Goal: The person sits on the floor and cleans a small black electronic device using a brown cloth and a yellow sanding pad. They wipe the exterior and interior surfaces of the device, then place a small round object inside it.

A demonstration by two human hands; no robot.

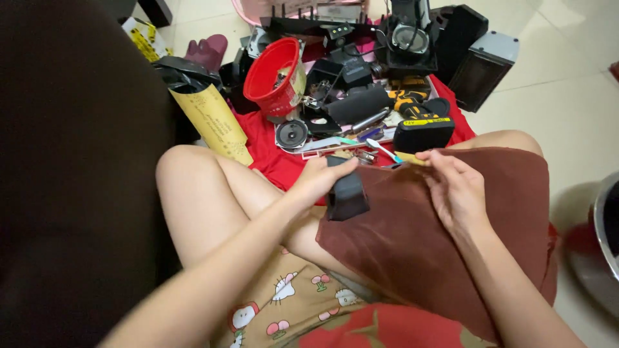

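My left hand [320, 178] grips a small black boxy device [346, 193] at the edge of a brown cloth [412, 238] draped over my right leg. My right hand [456, 189] lies on the cloth, its fingertips pinching a thin yellowish piece [411, 158] at the cloth's far edge. Both hands sit above my crossed legs, close together.
On a red cloth [271, 158] on the floor ahead lies a heap of electronic parts: a red bucket [276, 72], a round speaker [292, 134], black boxes and a router [309, 27]. A yellow paper roll [213, 119] leans at left. A dark sofa [71, 161] fills the left. A metal bowl [603, 238] sits at right.
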